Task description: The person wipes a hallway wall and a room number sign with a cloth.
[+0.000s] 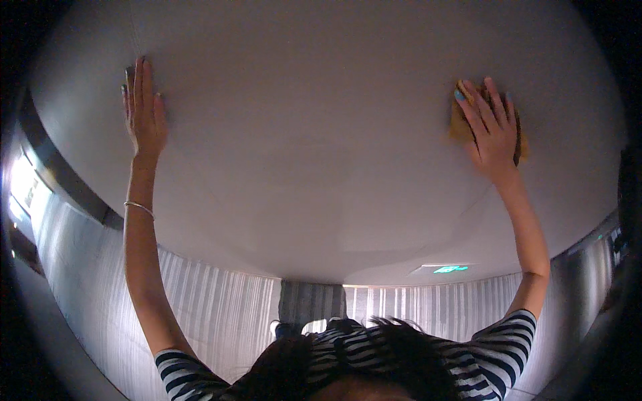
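Observation:
My left hand (144,113) lies flat on a large smooth grey wall (311,150) at the upper left, fingers pointing up and nearly together, the thumb slightly apart. A dark edge shows behind its fingertips; I cannot tell what it is. At the upper right, my right hand (491,128) presses a yellowish-brown cloth (460,123) to the same wall with its fingers spread. Parts of the cloth stick out on both sides of the hand, and the rest is hidden under it. Both arms are stretched out.
A lit green sign (450,269) is low on the wall at right. Below runs a striped grey floor (215,301), with my shoes near the bottom centre. Bright window-like light (25,185) shows at far left, beside a dark curved band (75,175).

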### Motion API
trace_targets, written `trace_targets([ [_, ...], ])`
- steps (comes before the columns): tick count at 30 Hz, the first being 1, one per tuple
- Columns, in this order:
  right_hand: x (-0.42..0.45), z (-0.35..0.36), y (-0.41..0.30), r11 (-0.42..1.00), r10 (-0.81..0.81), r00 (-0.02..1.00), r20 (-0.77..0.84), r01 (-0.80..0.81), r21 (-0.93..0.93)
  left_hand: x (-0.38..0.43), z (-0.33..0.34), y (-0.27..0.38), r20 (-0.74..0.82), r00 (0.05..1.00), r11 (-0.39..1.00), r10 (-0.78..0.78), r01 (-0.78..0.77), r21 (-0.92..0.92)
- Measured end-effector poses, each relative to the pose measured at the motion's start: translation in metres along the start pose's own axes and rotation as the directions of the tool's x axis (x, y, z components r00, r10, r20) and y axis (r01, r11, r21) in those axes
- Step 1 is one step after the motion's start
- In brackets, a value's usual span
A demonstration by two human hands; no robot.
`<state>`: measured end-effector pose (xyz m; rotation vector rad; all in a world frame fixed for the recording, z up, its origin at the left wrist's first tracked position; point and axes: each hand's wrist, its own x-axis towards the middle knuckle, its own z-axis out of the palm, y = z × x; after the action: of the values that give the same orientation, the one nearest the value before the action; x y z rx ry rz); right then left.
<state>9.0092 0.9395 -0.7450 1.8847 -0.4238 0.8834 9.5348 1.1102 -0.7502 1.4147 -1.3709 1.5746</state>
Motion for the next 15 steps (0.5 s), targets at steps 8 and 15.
trace_targets([
  [8, 0.138, 0.001, -0.07, 0.995, 0.094, 0.996, -0.006, -0.093, 0.02, -0.022, 0.027, -0.038, -0.06, 0.996, 0.988, -0.068, 0.059, -0.142],
  [15, 0.167, 0.019, -0.13, 0.976, -0.178, 0.984, -0.013, 0.178, 0.124, -0.028, 0.031, -0.045, -0.096, 0.993, 0.979, -0.063, 0.043, -0.197],
])
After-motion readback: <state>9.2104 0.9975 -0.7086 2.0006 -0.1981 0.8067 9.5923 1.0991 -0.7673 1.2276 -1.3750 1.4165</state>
